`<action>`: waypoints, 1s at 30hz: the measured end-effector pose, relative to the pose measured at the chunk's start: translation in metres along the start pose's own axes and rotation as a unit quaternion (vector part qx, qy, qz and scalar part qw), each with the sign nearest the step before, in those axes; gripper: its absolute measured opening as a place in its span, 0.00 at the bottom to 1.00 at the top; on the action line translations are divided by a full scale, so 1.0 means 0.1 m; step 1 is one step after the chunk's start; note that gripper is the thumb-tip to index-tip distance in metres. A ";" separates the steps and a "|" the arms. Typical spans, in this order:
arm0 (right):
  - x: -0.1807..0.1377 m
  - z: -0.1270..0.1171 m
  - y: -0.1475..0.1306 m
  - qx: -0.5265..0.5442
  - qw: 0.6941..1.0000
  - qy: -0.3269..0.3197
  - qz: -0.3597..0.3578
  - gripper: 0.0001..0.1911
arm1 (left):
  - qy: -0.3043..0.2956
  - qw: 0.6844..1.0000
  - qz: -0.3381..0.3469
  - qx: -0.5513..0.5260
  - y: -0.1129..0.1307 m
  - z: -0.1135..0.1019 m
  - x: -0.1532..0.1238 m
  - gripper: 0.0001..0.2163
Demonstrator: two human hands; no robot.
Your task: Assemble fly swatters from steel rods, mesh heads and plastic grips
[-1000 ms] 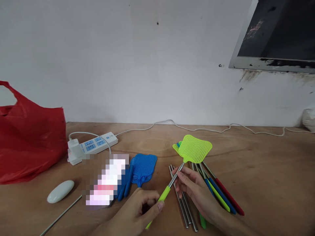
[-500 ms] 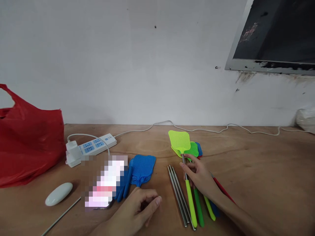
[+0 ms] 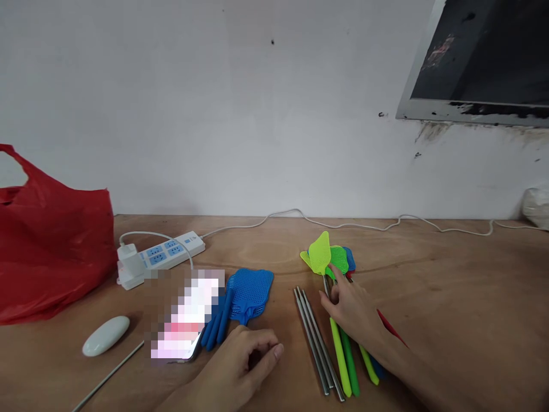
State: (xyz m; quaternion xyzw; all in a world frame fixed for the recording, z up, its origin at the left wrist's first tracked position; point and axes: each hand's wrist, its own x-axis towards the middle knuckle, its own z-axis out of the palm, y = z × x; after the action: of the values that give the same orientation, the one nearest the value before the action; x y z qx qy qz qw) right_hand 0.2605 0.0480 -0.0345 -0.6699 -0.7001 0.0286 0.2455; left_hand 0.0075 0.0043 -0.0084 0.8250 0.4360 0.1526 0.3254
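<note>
A yellow-green fly swatter (image 3: 320, 255) lies on top of a pile of swatters, its head turned partly edge-on. My right hand (image 3: 354, 309) is over its metal rod, index finger stretched towards the head and thumb apart on the other side. Under it are a green swatter (image 3: 339, 260) and a blue swatter head (image 3: 350, 260), with several handles pointing towards me. Beside them lie bare metal rods (image 3: 315, 337). My left hand (image 3: 240, 363) rests on the table with fingers curled in and nothing in them, just below blue swatter heads (image 3: 251, 292).
Blue handles (image 3: 223, 320) lie beside a blurred-out phone (image 3: 189, 320). Left of these are a white oval object (image 3: 106, 336), a power strip (image 3: 171, 253) with a charger and cable, and a red plastic bag (image 3: 55, 246). A thin cord (image 3: 364, 226) runs along the wall.
The top yellow-green swatter's head has turned from facing flat to more edge-on. My right hand's fingers have loosened around its rod. My left hand has stayed in place.
</note>
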 end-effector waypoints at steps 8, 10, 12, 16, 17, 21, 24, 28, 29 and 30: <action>0.00 -0.04 -0.02 -0.077 0.997 0.009 0.021 0.29 | 0.013 0.999 0.022 0.038 -0.04 0.02 0.00 0.17; 0.00 -0.06 -0.03 -0.077 0.996 0.003 0.035 0.31 | 0.013 0.999 0.025 0.045 -0.04 0.02 0.00 0.18; 0.00 -0.07 -0.04 -0.066 0.997 -0.004 0.041 0.31 | 0.018 0.998 0.025 0.048 -0.03 0.01 0.00 0.18; -0.02 -0.05 -0.02 -0.063 0.998 -0.003 -0.002 0.21 | 0.019 0.998 0.022 0.053 -0.03 0.01 -0.01 0.18; -0.03 -0.04 -0.02 -0.071 0.997 -0.001 -0.019 0.17 | 0.018 0.998 0.024 0.055 -0.03 0.01 -0.01 0.18; -0.03 -0.03 0.01 -0.090 0.994 -0.001 -0.059 0.05 | 0.012 0.998 0.028 0.063 -0.04 0.02 0.00 0.18; -0.02 -0.04 0.02 -0.088 0.994 -0.003 -0.061 0.03 | -0.007 0.997 0.034 0.074 -0.03 0.01 0.01 0.18; -0.04 -0.04 0.01 -0.082 0.993 0.002 -0.079 0.04 | -0.011 0.989 0.066 0.132 -0.06 0.01 0.01 0.15; -0.04 -0.05 0.00 -0.078 0.993 0.007 -0.084 0.04 | -0.010 0.986 0.073 0.148 -0.07 0.01 0.02 0.15; -0.05 -0.06 -0.02 -0.071 0.993 0.009 -0.092 0.06 | -0.009 0.984 0.078 0.161 -0.08 0.00 0.02 0.14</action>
State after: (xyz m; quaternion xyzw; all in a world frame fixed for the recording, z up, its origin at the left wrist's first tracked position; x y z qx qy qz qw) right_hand 0.2611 0.0412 -0.0307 -0.6184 -0.7568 -0.0499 0.2058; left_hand 0.0040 0.0086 -0.0139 0.8994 0.3864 0.0983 0.1791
